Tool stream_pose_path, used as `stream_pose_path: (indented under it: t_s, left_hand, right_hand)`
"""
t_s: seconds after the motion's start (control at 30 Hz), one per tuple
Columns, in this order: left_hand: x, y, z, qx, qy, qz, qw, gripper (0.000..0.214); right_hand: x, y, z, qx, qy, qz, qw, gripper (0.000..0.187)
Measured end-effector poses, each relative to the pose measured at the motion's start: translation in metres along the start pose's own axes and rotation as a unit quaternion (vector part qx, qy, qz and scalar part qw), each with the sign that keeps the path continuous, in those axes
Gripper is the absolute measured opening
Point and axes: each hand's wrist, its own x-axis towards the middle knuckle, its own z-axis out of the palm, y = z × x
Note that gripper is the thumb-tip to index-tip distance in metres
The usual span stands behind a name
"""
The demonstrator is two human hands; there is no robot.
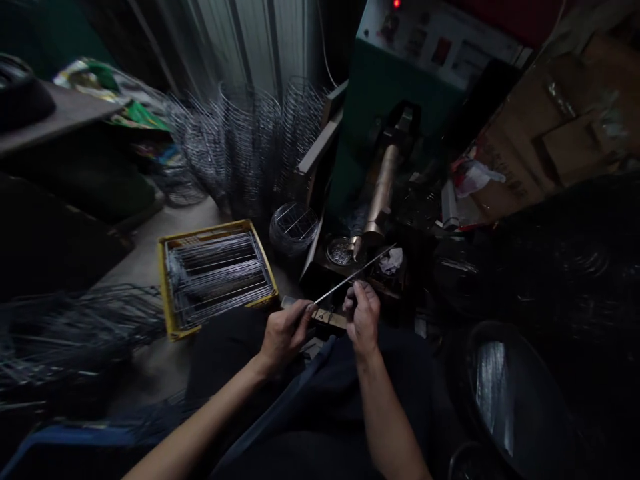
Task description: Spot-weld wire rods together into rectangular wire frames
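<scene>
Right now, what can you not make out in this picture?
Head view:
Whether the wire rod between left hand and right hand is single: too thin, dim.
Control panel labels: blurred, cut by top edge.
Wire heap at left: smeared by blur.
Dark basin contents: shadow.

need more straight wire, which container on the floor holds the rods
The yellow crate, left of the left hand: straight wire rods lie side by side in it. The round wire basket behind it is grey mesh, not yellow.
</scene>
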Motion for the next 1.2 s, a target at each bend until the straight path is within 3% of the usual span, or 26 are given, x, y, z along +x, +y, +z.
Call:
stream_pose_path:
  t_s: [0.33,0.63,1.2]
  left_hand:
    - [0.004,-0.004,-0.001,-0.016,-0.01,-0.049,0.999,0.023]
    - [0.008,-0.003,0.003,-0.026,0.0,-0.033,0.999,0.021]
    - [0.021,-0.001,0.002,-0.018,-0.012,-0.069,0.997,0.028]
  right_hand:
    - [0.009,0.002,0.006,-0.013,0.002,-0.009,1.0,0.035]
    - [0.014,-0.002,0.007,-0.006,-0.012,-0.022,1.0,0.037]
    - [0.024,-0.005,0.014,-0.016,-0.023,-0.034,0.999,0.033]
